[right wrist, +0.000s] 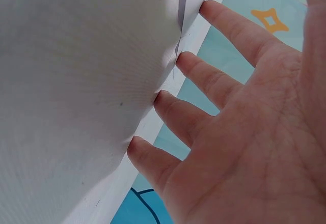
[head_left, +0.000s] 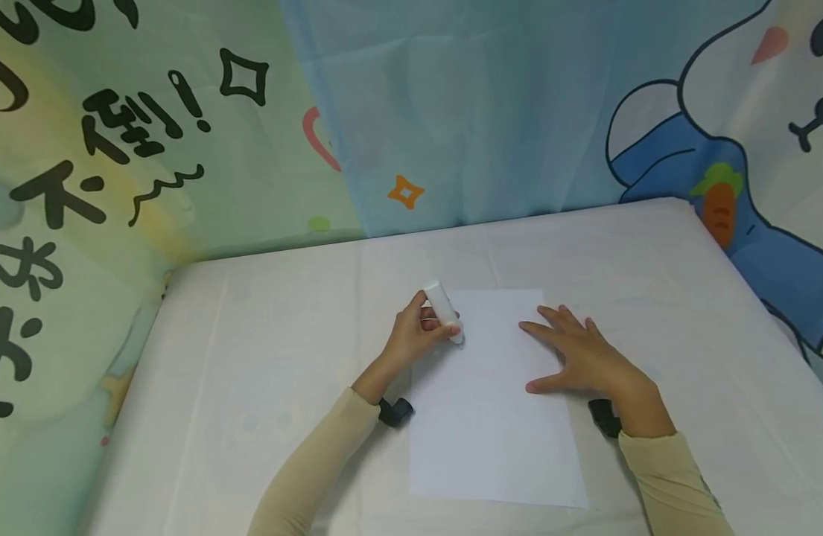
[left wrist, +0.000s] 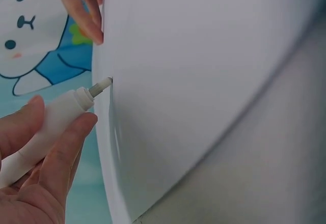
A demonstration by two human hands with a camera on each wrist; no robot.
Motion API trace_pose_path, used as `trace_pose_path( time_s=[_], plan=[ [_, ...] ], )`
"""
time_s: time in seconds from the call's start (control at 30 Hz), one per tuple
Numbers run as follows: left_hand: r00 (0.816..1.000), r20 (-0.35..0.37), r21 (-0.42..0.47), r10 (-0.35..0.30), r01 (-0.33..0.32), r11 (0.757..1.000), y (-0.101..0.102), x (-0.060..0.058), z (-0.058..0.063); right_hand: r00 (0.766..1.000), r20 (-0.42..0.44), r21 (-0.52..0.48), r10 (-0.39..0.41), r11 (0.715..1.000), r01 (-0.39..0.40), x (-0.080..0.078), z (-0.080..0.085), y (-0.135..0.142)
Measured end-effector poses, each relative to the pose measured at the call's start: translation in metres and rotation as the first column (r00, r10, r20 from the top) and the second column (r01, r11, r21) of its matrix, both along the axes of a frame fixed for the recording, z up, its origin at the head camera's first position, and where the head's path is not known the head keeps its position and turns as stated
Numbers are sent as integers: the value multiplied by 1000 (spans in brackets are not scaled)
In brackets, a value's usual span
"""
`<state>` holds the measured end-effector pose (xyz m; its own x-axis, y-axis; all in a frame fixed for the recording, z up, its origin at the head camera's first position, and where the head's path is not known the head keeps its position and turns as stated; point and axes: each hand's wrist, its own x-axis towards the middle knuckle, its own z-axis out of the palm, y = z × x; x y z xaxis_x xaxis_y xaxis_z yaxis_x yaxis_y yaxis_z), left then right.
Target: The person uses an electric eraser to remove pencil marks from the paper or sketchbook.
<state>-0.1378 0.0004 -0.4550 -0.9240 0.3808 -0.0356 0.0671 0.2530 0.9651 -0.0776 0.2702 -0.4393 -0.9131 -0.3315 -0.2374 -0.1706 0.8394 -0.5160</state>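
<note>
My left hand [head_left: 411, 333] grips a thick white pen [head_left: 441, 309] between thumb and fingers, over the upper left part of a white sheet of paper [head_left: 491, 439]. In the left wrist view the pen [left wrist: 43, 127] has a stepped collar and a narrow greyish stem. Its tip meets the paper [left wrist: 183, 71], or comes very close to it. Across the sheet, my right hand [head_left: 582, 353] spreads its fingers by the upper right edge. Seen from the right wrist, the fingertips of that hand [right wrist: 234, 112] press down at the white surface, with nothing held.
The sheet lies on a table with a white cloth [head_left: 277, 417]. Behind it hangs a printed backdrop [head_left: 465, 112] with a cartoon animal and lettering. A black wrist camera [head_left: 396, 412] sits at the left wrist, another black camera [head_left: 605, 418] at the right.
</note>
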Motion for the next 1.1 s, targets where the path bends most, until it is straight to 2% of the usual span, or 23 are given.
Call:
trace_pose_path(
  time_s=[0.3, 1.1],
  plan=[
    [1000, -12, 1, -22, 22, 1000, 3, -2, 2, 1000, 8, 13, -13, 1000, 13, -1, 1, -1],
    [1000, -19, 26, -8, 8, 1000, 4, -6, -2, 1000, 0, -9, 1, 1000, -1, 1, 2, 1]
  ],
)
